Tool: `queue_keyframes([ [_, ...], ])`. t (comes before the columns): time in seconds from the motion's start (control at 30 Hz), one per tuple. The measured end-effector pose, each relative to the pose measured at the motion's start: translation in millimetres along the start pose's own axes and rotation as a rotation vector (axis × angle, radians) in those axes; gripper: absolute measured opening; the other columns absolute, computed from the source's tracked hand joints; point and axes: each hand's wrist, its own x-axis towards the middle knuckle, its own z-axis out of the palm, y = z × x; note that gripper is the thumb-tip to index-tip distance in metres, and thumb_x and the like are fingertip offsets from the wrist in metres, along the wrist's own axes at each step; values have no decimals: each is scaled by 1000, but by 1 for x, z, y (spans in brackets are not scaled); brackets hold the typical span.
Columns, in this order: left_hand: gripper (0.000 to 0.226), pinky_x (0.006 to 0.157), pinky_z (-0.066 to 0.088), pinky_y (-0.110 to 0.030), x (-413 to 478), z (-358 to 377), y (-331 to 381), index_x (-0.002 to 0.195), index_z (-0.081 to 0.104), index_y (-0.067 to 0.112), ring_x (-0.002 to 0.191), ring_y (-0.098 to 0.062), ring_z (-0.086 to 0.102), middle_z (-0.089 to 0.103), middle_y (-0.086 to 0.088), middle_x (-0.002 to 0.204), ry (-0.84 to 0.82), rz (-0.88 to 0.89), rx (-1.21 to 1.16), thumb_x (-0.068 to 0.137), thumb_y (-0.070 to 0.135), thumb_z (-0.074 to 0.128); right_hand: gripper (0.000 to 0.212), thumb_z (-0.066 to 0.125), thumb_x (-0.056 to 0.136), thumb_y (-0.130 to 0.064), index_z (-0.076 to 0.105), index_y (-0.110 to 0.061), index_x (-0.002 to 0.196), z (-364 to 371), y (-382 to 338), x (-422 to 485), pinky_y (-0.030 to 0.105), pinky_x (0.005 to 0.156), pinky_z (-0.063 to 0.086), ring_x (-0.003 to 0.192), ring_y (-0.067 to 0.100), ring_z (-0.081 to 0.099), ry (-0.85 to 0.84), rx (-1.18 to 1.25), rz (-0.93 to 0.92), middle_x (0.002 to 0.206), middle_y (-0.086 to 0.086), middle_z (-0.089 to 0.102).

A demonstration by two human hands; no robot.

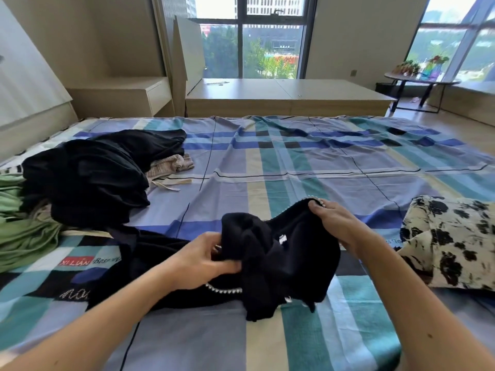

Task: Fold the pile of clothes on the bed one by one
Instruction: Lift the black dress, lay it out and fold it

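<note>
A black garment with a white beaded trim (281, 258) lies bunched on the near part of the bed, partly lifted. My left hand (206, 259) grips a fold of it at its left side. My right hand (338, 223) pinches its beaded edge and holds that corner up. The unfolded pile sits at the left: a black garment (93, 172) on top, a green one (21, 231) under it, and a beige striped piece (171, 164) at its right edge.
The bed carries a blue, teal and cream plaid sheet (294, 162). A cream cloth with black floral print (452, 242) lies at the right edge. Beyond the bed stand a low wooden platform (289, 95), a bedside unit (123, 95) and a round side table (420, 81).
</note>
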Motion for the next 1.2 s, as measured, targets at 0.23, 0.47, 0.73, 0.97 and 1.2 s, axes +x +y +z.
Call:
queue_keyframes([
  [0.23,10,62,58,-29,17,-22,28,99,66,12,68,-14,72,74,-5,81,543,-117,-764,98,19,59,31,77,74,-22,72,-9,101,-15,-19,-19,32,86,55,88,20,68,-358,790,-79,98,8,70],
  [0.47,29,72,63,-40,8,-43,24,97,68,9,85,-21,74,74,-7,91,450,-65,-1071,100,31,51,104,71,63,15,32,-20,153,-9,-6,-7,39,83,39,90,25,49,-613,750,-342,118,16,48],
  [0.73,35,84,61,-45,4,-39,13,114,67,16,99,-28,71,72,-9,114,173,-34,-1198,92,27,41,80,79,75,-3,39,-14,143,14,12,-6,38,72,60,81,22,64,-293,-449,68,109,14,63],
  [0.97,51,86,54,-38,9,-14,-2,117,67,-2,104,-35,64,69,-22,118,38,-494,-612,94,43,56,29,85,70,-16,74,-3,94,16,1,-17,43,78,59,83,34,73,-276,-208,81,94,21,76],
  [1.2,25,84,60,-44,10,-3,10,104,71,3,85,-34,73,76,-20,97,122,-650,-384,89,22,73,12,79,78,-11,71,-10,88,25,14,-9,30,69,60,74,22,74,-201,-291,69,83,9,75],
])
